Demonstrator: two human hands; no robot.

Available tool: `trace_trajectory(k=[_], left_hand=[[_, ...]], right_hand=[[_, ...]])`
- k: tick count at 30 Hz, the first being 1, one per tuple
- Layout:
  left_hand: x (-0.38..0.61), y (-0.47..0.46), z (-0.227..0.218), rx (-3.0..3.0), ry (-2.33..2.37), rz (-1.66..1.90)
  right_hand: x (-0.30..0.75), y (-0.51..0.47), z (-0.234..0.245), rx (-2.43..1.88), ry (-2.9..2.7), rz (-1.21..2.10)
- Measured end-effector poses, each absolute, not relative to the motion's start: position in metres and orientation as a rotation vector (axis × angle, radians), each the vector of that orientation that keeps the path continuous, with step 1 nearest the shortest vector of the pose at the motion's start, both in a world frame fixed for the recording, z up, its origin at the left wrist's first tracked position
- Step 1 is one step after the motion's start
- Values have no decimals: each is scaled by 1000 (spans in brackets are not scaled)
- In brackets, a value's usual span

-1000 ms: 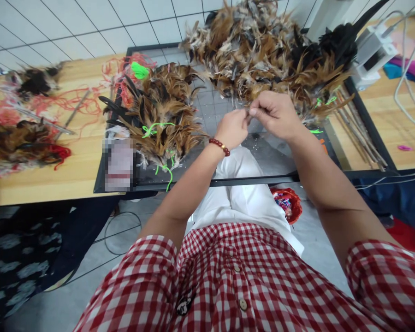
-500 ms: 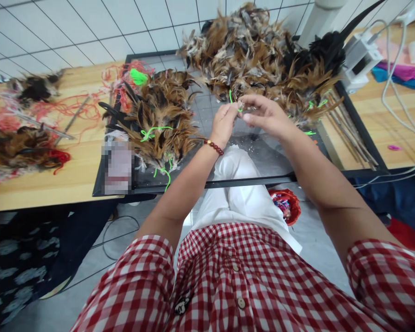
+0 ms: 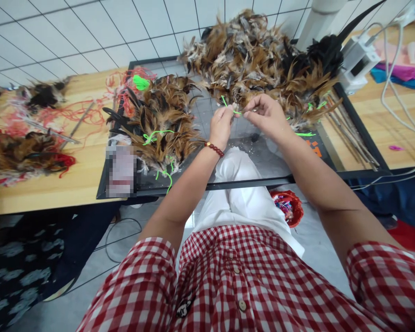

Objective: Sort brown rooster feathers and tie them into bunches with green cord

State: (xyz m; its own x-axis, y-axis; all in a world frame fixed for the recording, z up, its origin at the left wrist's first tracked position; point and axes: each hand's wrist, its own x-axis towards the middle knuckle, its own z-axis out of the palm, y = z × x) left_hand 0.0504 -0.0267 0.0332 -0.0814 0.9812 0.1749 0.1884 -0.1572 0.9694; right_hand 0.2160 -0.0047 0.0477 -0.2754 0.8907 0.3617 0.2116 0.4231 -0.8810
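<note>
My left hand point(image 3: 220, 128), with a beaded bracelet at the wrist, is closed in a pinch on a small pale feather tuft point(image 3: 235, 109), mostly hidden by the fingers. A bright green string point(image 3: 223, 100) sticks up at the tuft, and another piece of it runs toward my right hand. Just to the right, my right hand point(image 3: 269, 117) pinches thumb and forefinger at that string's end. Behind both hands rises a big heap of brown feathers point(image 3: 242, 55). Left of them lies a pile of feather bundles point(image 3: 166, 120), some with green string on them.
A black-framed glass panel point(image 3: 193, 188) lies under the feathers on the wooden table point(image 3: 55, 196). Thin sticks point(image 3: 354, 131) lie at right, near a white power adapter point(image 3: 359, 62) with cables. Red strings point(image 3: 83, 115) and a green string hank point(image 3: 140, 83) are at left. A red basket point(image 3: 297, 207) stands below.
My right hand has drawn slightly right, away from my left hand, with green string now showing between them. The left hand still pinches the tuft. The camera view has shifted a little.
</note>
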Motion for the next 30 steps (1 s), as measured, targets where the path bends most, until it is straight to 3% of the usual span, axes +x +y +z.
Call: trace_trajectory(k=[12,18,30], left_hand=[[53,-30,40,1501,1395,1322],[47,-29,31,1307,1178,1315],[46,-35,42,1467,1097,1171]], right_hand=[[207,-7,52,-1042,-1599,1278],[208,-7,56,-1059,-1301,1475],[220,-4,58,-883,-1631,1067]])
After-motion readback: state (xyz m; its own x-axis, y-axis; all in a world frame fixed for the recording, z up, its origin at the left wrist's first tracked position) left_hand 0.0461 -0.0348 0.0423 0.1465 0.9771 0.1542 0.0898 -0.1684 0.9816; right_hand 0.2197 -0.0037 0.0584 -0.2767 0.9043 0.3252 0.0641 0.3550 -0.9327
